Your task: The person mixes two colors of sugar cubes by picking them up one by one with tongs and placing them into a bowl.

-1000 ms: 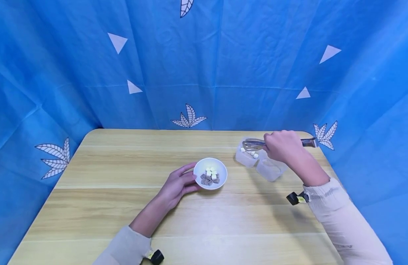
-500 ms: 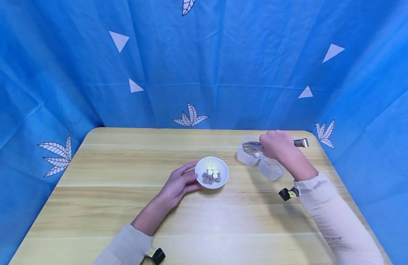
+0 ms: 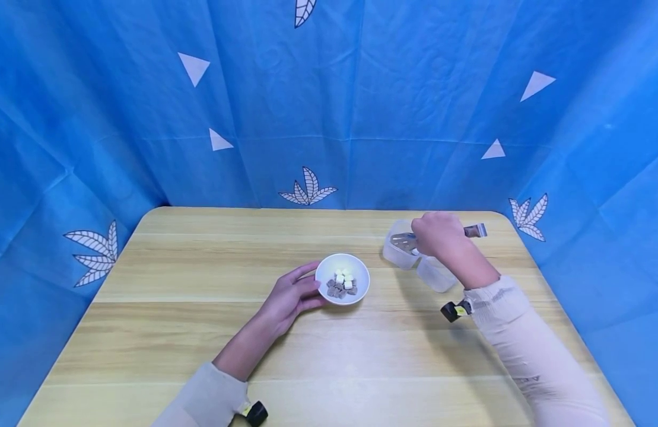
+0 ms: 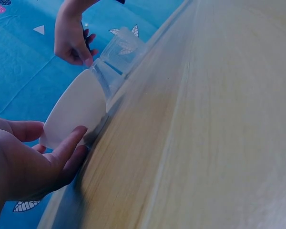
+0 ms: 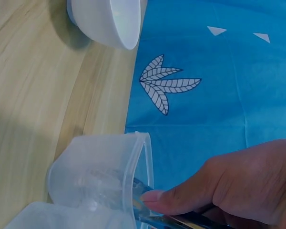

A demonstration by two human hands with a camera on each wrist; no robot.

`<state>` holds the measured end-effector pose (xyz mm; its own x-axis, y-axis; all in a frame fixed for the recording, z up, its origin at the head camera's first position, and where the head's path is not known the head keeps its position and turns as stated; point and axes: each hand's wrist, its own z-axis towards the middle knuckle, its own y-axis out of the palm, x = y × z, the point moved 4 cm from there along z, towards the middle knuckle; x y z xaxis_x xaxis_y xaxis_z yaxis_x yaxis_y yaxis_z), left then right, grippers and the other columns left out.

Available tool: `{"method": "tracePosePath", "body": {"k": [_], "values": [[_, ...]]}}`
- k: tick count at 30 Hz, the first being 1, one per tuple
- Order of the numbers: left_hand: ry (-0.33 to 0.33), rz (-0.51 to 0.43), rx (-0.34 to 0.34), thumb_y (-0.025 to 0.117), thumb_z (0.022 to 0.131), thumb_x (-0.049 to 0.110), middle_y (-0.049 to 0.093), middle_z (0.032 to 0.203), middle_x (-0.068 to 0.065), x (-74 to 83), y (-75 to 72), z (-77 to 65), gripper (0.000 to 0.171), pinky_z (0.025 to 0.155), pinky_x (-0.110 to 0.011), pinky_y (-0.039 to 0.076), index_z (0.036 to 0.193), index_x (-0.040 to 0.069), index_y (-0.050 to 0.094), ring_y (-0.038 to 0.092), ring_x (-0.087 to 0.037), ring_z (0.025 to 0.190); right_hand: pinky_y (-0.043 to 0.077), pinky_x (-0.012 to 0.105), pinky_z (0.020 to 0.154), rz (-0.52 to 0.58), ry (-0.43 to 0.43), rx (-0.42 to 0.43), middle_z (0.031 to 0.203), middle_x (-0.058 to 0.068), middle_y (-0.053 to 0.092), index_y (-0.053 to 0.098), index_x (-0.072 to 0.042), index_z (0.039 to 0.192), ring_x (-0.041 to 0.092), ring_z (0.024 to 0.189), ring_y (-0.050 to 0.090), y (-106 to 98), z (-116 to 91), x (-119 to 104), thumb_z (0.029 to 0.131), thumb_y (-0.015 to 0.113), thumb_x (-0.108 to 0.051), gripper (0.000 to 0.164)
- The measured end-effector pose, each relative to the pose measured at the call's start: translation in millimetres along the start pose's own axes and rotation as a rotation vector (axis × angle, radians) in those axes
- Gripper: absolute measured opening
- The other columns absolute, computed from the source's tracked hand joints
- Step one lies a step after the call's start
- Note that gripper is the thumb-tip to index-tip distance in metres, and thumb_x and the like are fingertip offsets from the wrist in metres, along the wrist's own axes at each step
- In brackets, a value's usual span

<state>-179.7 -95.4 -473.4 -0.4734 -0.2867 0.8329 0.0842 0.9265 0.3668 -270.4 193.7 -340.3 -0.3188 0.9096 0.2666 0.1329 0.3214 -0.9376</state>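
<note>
My left hand (image 3: 291, 296) holds the left side of a small white bowl (image 3: 327, 270), pinching it between thumb and fingers in the left wrist view. Inside lie several white cubes (image 3: 344, 280) and several brown cubes (image 3: 336, 290). At the right, my right hand (image 3: 439, 236) grips metal tongs (image 3: 403, 241) with slotted heads. Those heads dip into the left compartment of a translucent plastic container (image 3: 395, 258). The right wrist view shows the tongs (image 5: 164, 221) reaching through the container's opening. What lies between their heads is hidden.
A second translucent compartment (image 3: 434, 276) sits beside the first, partly under my right forearm. Wooden table (image 3: 200, 332) surrounds everything. A blue curtain (image 3: 329, 107) hangs behind the table's far edge and at both sides.
My right hand has moved left and slightly down, bringing the tongs from above the container into its left compartment. My left hand stays on the bowl, which has not moved noticeably.
</note>
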Motion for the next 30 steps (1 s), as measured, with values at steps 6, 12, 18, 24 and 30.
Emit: {"method": "tracePosePath", "body": {"k": [6,12,18,24,30], "values": [[0.011,0.006,-0.008,0.059,0.098,-0.001,0.058,0.146,-0.027,1.2,-0.5,0.7,0.056,0.099,-0.044,0.064,0.152,0.012,0.051,0.068,-0.035,0.123,0.053,0.042,0.055,-0.031,-0.003,-0.014,0.073,0.007,0.059,0.068,-0.007,0.085,0.024,0.067,0.051,-3.1,7.4,-6.1,0.092,0.066,-0.011,0.008],[0.004,0.013,-0.008,0.059,0.099,0.000,0.058,0.146,-0.025,0.1,-0.3,0.4,0.055,0.097,-0.043,0.065,0.152,0.014,0.051,0.069,-0.033,0.122,0.060,0.047,0.061,-0.074,-0.015,-0.023,0.075,0.007,0.062,0.069,-0.007,0.087,0.024,0.068,0.053,-4.6,16.8,-12.1,0.091,0.067,-0.011,0.006],[0.006,0.014,-0.007,0.059,0.099,0.000,0.058,0.146,-0.024,0.2,-0.4,0.4,0.056,0.097,-0.043,0.065,0.152,0.015,0.051,0.069,-0.032,0.122,0.060,0.046,0.058,-0.088,-0.014,-0.003,0.074,0.007,0.062,0.070,-0.007,0.085,0.023,0.067,0.053,-4.1,18.8,-13.6,0.091,0.065,-0.007,0.008],[0.012,0.008,-0.011,0.060,0.098,0.000,0.058,0.147,-0.026,1.0,-0.6,1.2,0.056,0.098,-0.044,0.065,0.152,0.014,0.051,0.068,-0.035,0.124,0.059,0.042,0.055,-0.119,-0.029,0.039,0.073,0.008,0.064,0.072,-0.007,0.089,0.022,0.064,0.053,-4.3,14.2,-14.5,0.092,0.067,-0.007,0.006],[0.003,0.004,0.000,0.060,0.098,0.000,0.059,0.146,-0.024,-0.5,-0.4,1.0,0.056,0.098,-0.044,0.065,0.151,0.015,0.052,0.070,-0.031,0.119,0.059,0.044,0.053,-0.129,-0.048,0.063,0.072,0.007,0.063,0.072,-0.007,0.087,0.022,0.063,0.054,-3.4,7.9,-12.6,0.092,0.066,-0.006,0.008]]}}
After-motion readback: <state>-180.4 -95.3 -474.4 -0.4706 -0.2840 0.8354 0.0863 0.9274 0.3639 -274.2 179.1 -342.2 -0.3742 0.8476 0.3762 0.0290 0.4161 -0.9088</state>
